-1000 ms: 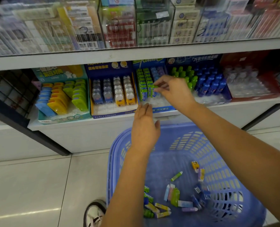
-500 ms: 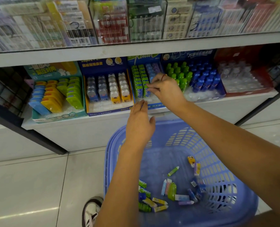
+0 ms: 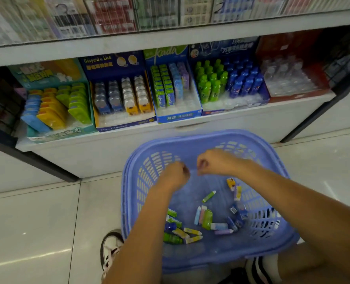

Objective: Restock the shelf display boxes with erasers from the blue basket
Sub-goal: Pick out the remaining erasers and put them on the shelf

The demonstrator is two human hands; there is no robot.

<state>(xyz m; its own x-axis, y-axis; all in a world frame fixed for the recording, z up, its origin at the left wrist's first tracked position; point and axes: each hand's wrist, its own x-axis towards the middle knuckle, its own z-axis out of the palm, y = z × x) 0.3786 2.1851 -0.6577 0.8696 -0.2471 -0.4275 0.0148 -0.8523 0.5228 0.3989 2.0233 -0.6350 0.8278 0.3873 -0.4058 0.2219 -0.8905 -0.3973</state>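
I see both hands, left hand (image 3: 173,176) and right hand (image 3: 215,162), loosely curled, apparently empty, over blue basket (image 3: 252,249); erasers (image 3: 206,219) remain; display boxes (image 3: 179,117) part-filled far.

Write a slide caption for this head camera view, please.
Both hands, left hand and right hand, over the blue basket of loose erasers, below the shelf display boxes.

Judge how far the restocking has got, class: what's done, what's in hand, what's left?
Done: the display boxes on the shelf hold rows of erasers, though gaps show at their fronts. In hand: nothing visible; the left hand and right hand hover over the blue basket. Left: the loose erasers on its floor.
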